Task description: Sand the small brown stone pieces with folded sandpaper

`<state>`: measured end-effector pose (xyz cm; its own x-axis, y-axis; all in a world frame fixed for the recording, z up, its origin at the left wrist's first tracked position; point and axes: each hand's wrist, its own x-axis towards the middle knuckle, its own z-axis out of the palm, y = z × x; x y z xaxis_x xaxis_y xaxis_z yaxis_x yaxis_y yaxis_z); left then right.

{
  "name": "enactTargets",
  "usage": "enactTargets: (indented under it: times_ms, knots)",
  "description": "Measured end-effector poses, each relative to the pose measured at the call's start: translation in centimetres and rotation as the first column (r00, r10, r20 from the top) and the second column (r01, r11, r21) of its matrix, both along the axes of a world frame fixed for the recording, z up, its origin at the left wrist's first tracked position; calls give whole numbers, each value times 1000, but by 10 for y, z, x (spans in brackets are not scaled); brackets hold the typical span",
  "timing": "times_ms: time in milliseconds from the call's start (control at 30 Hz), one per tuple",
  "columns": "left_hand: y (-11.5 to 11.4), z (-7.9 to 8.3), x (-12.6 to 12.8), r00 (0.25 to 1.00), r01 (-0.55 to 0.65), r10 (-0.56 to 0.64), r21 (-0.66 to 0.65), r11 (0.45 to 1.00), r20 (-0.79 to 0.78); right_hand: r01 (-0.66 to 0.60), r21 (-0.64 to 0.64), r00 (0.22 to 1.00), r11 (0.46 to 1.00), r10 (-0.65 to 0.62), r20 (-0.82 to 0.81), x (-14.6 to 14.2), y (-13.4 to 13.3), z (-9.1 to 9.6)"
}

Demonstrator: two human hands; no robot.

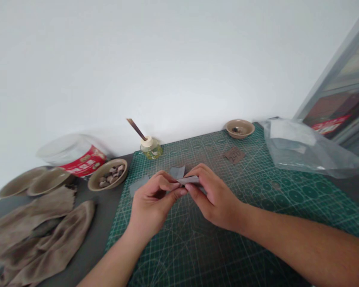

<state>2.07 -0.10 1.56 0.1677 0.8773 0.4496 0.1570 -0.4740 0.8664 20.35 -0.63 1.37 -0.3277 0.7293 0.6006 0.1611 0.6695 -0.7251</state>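
Observation:
Both hands meet over the green cutting mat. My left hand and my right hand pinch a small folded grey sheet between their fingertips, a little above the mat. More grey pieces lie on the mat just behind the hands, one at the middle and one to the left. Both hands are closed on the sheet; whether anything is wrapped inside it is hidden.
A tan bowl of small stones, a small bottle of yellow liquid with a stick, a red-labelled plastic tub, stacked tan dishes and brown rags are at left. Another bowl, a brown square and a clear plastic bag are at right.

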Motion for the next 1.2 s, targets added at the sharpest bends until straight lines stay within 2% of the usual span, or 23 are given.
enactTargets:
  times_ms: [133,233,333,400,567,667,767,833,933,1033,1200]
  knots:
    - [0,-1,1,996,-26,34,-108,994,78,97,-48,995,994,-98,-22,4,4,0]
    - [0,-1,2,997,-45,56,-194,980,48,139,-185,977,973,-165,-133,7,11,-4]
    - [3,-1,2,998,-53,59,-241,969,18,82,-386,946,919,-193,-260,9,20,-8]
    - [6,-2,2,997,-18,36,-286,958,61,46,-491,934,870,-212,-288,10,26,-10]
    - [11,-7,3,974,98,-11,-374,922,227,-28,-597,943,802,-177,-282,13,31,-11]
    - [11,-7,5,973,97,-8,-376,922,230,-122,-577,943,807,-87,-322,13,31,-10]
    - [10,-7,4,985,49,15,-368,928,171,-166,-514,941,842,-19,-337,13,30,-9]
    - [10,-8,2,991,13,34,-351,936,126,-120,-476,952,871,-35,-304,13,29,-8]
    - [11,-9,-1,997,-46,60,-264,963,47,15,-409,981,912,-93,-170,15,26,-7]
    - [12,-9,-3,997,-82,79,-196,977,-22,64,-329,994,942,-89,-59,17,25,-5]
    - [10,-8,0,999,-34,30,-266,963,-19,156,-171,988,973,-157,9,17,23,0]
